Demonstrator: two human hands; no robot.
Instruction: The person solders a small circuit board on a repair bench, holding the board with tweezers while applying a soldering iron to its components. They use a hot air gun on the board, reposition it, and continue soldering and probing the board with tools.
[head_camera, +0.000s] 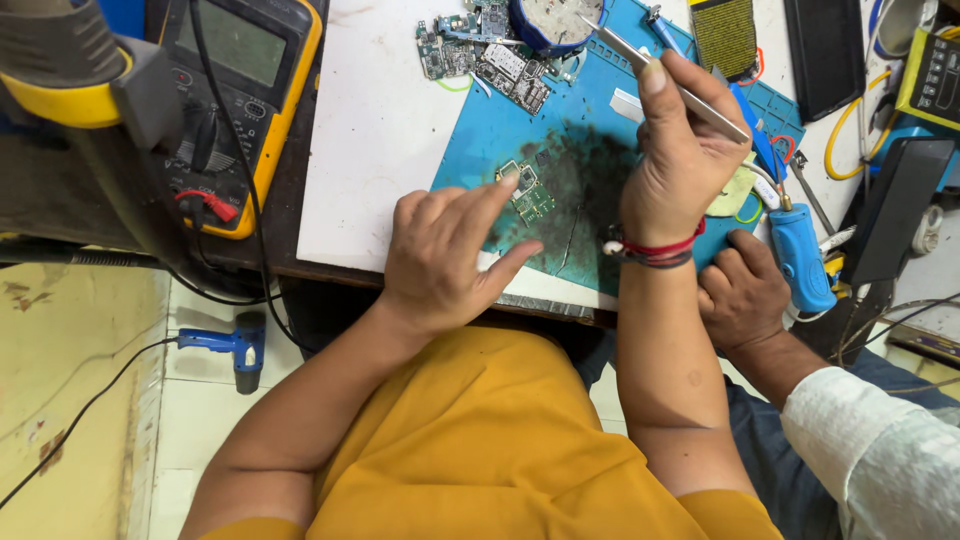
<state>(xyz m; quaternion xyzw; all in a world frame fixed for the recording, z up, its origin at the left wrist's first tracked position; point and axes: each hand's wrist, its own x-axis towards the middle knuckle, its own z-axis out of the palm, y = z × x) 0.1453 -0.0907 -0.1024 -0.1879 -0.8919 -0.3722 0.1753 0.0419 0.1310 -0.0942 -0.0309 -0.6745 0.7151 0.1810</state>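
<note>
Down on the desk (370, 130), a blue mat (500, 120) smudged dark carries the small circuit board (528, 192). My left hand (450, 255) presses one fingertip on the board's near edge, holding nothing. My right hand (680, 150) pinches tweezers (660, 70) above it. Another person's hand (745, 290) rests at the desk's right edge.

The bench (375, 130) carries a blue mat (490, 130), a yellow meter (245, 100), a blue-handled tool (803, 262) and loose circuit boards (490, 55).
</note>
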